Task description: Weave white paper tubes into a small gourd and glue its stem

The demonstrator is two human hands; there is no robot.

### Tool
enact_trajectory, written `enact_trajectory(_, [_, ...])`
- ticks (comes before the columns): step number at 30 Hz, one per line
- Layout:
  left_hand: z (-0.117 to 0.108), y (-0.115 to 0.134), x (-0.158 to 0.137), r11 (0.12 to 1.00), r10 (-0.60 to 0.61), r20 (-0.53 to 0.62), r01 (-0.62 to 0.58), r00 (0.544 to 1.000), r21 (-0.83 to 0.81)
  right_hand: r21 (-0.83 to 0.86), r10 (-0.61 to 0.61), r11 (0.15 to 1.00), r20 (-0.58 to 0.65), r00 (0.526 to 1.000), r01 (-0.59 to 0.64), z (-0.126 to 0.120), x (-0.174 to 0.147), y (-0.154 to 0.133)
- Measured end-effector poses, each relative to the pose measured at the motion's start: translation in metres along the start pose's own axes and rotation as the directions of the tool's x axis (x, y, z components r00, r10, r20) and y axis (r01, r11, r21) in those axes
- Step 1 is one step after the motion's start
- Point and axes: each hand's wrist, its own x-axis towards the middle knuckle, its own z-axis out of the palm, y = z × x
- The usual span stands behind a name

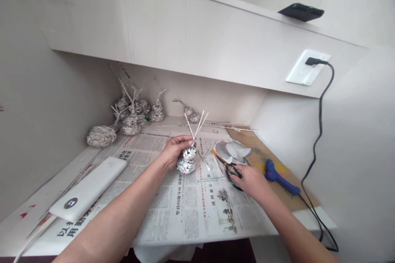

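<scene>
My left hand (177, 151) is closed around the neck of a small gourd woven from rolled newspaper (187, 162), a little above the newspaper sheet. Three thin paper strands (196, 125) stick up from its top. In my right hand (249, 180) are the black handles of a pair of scissors (230, 169). The blades point up and left, towards a piece of grey and white paper (233, 151); whether they touch it I cannot tell. Loose paper-strip offcuts (204, 161) lie between the gourd and the scissors.
Several finished woven gourds (131, 123) stand at the back left. A white lamp-like device (88, 189) lies at left. At right, a blue glue gun (279, 176) rests on brown cardboard (291, 199), with a black cord (315, 148) beside it. A low shelf board (173, 37) overhangs the back.
</scene>
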Motion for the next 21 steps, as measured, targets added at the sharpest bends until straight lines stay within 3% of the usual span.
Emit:
enact_trajectory(6, [-0.003, -0.005, 0.004, 0.993, 0.099, 0.003, -0.099, 0.995, 0.065, -0.043, 0.102, 0.993, -0.087, 0.991, -0.106, -0.001, 0.0, 0.015])
enact_trajectory(9, [-0.002, -0.006, 0.003, 0.98, 0.163, 0.001, -0.162, 0.987, 0.12, 0.185, 0.045, 0.983, -0.197, 0.979, -0.008, -0.01, 0.005, -0.002])
enact_trajectory(11, [0.0, -0.006, 0.002, 0.966, 0.209, -0.008, -0.205, 0.978, 0.156, 0.451, -0.027, 0.884, -0.216, 0.976, 0.124, -0.014, 0.013, -0.025])
enact_trajectory(14, [0.002, -0.005, 0.0, 0.947, 0.261, -0.013, -0.253, 0.965, 0.199, 0.747, -0.052, 0.623, -0.256, 0.965, 0.232, -0.015, 0.032, -0.067])
enact_trajectory(17, [0.001, -0.006, 0.001, 0.926, 0.296, -0.004, -0.286, 0.955, 0.245, 0.843, -0.027, 0.461, -0.299, 0.954, 0.277, -0.014, 0.054, -0.103])
enact_trajectory(21, [-0.002, -0.008, 0.004, 0.907, 0.331, -0.01, -0.316, 0.944, 0.277, 0.897, 0.059, 0.343, -0.316, 0.947, 0.278, -0.01, 0.077, -0.128])
